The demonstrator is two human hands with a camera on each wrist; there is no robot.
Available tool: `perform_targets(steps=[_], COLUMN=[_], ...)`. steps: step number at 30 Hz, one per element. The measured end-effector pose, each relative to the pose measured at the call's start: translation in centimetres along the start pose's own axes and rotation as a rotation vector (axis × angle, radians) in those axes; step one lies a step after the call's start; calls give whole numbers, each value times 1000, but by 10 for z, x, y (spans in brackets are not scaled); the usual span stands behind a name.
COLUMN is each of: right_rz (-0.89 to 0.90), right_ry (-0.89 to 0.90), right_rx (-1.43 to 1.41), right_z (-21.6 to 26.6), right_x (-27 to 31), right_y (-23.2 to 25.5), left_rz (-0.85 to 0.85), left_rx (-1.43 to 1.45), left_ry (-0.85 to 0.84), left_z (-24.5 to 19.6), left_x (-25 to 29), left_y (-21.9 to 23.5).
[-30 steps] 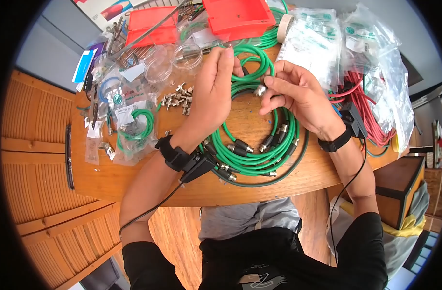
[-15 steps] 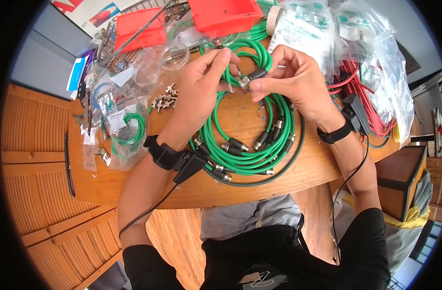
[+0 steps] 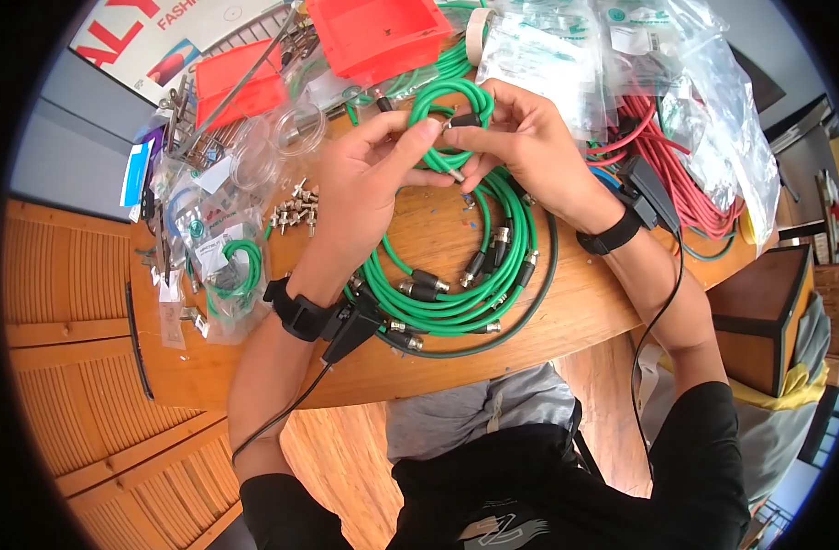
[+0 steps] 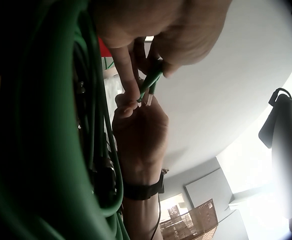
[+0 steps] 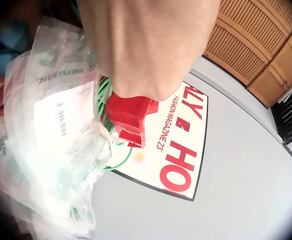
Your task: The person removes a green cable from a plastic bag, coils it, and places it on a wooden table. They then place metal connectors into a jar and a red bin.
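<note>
In the head view both hands hold a small green cable coil point(image 3: 447, 84) above the table. My left hand point(image 3: 369, 179) grips the coil's left side, thumb on top. From the right, my right hand point(image 3: 543, 151) pinches the cable by a black-sleeved connector point(image 3: 463, 120), its thumb at the metal end. A bare metal tip point(image 3: 456, 175) points down between the two hands. Below lies a larger stack of green coiled cables point(image 3: 493, 316) with black-sleeved metal plugs. The left wrist view shows green cable point(image 4: 152, 82) between the hands; the right wrist view shows mostly the back of my right hand point(image 5: 151, 45).
Small metal connectors point(image 3: 296, 209) lie in a heap left of the hands. Behind stand a red box point(image 3: 383, 37) and a tape roll point(image 3: 478, 35). Plastic bags point(image 3: 548, 73) and red cables point(image 3: 685, 188) cover the right side; bagged green cable point(image 3: 241, 266) lies left.
The hands have drawn closer together around the small coil. The black-sleeved connector has come into the right hand's pinch and now lies across the coil. The head view has shifted slightly.
</note>
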State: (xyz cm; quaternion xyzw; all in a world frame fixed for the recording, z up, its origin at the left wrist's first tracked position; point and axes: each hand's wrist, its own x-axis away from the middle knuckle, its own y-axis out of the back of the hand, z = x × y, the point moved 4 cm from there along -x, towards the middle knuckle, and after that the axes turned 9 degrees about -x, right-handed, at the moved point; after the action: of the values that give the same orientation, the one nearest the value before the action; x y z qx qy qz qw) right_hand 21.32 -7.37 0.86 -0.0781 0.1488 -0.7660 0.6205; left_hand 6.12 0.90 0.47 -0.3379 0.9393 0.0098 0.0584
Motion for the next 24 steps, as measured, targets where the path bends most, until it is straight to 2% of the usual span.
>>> perform_targets(steps=[5,10,17,19,20,23,24], right_rz=[-11,24,45,17,-35,-181,-200], right_ry=[-21,-84,-58,-19,8,322,468], right_rx=[-34,-53,101,146,223,816,861], right_z=[0,8,14,17,21,39,44], right_x=[-4,-4,-5,-3,-2,-3,-4], right_y=[7,8,21,20,20,30,32], left_rz=[94,60,166,147,138,84,79], left_rx=[-14,36,-11,-11,-12,-69,-85], left_ry=[35,59,111,84,71,17,8], left_z=[4,9,-8,-13,-15,-15,-17], left_x=[-3,-11,-10,-13,-15,-25,-27], left_y=[2,13,-4,-11,-13,-12,-14])
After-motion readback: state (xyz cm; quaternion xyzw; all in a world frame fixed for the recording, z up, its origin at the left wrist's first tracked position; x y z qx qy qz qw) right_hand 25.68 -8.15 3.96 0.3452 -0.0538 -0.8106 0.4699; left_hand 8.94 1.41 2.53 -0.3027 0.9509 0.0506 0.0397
